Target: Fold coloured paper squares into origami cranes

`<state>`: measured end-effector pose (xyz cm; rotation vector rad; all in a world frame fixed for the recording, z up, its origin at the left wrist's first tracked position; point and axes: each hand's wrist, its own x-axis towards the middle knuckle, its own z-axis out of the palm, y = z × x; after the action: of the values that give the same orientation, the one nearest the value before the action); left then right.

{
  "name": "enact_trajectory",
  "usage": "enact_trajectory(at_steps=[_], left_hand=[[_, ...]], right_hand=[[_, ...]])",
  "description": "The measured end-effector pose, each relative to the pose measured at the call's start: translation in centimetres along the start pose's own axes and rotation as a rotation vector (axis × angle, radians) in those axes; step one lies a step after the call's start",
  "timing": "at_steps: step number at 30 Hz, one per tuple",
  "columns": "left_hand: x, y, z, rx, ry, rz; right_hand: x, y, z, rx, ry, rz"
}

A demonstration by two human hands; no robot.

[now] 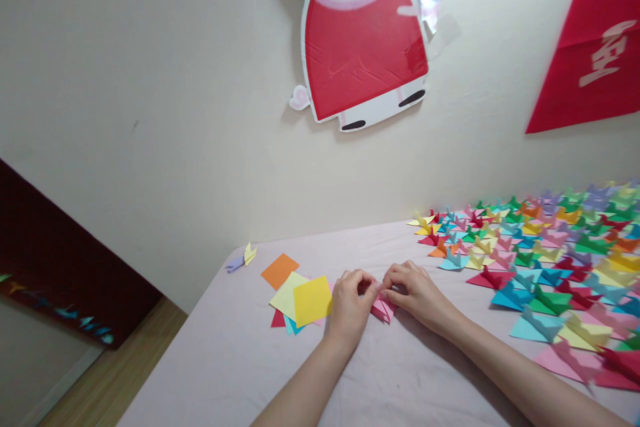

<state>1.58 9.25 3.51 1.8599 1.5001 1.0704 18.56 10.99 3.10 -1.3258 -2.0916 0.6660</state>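
Between my two hands is a small folded piece of pink paper [383, 310], its lower part showing on the pale cloth. My left hand [353, 300] pinches its upper left side with thumb and forefinger. From the right, my right hand [411, 287] pinches the upper right side, its fingertips close to those of my left hand. The paper's top edge is partly hidden by the fingers. Just left of my left hand lie loose square sheets, with a yellow sheet [313, 301] on top, a pale yellow sheet [283, 299] under it and an orange sheet [280, 271] behind.
Many folded paper cranes [545, 280] in several colours stand in rows on the right. Two small folded pieces [243, 259] lie at the far left corner of the cloth-covered surface [200, 360]. A wall [200, 113] with a pig cutout [367, 47] rises behind.
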Motion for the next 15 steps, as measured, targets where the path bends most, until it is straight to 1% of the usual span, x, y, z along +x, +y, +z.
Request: enact_trajectory(at_steps=[8, 15], left_hand=[[-0.16, 0.24, -0.06, 0.002, 0.000, -0.011], [-0.15, 0.28, -0.44, 0.008, -0.021, 0.016]], right_hand=[[0.02, 0.00, -0.04, 0.005, -0.001, -0.005], [0.02, -0.08, -0.11, 0.000, -0.002, -0.011]])
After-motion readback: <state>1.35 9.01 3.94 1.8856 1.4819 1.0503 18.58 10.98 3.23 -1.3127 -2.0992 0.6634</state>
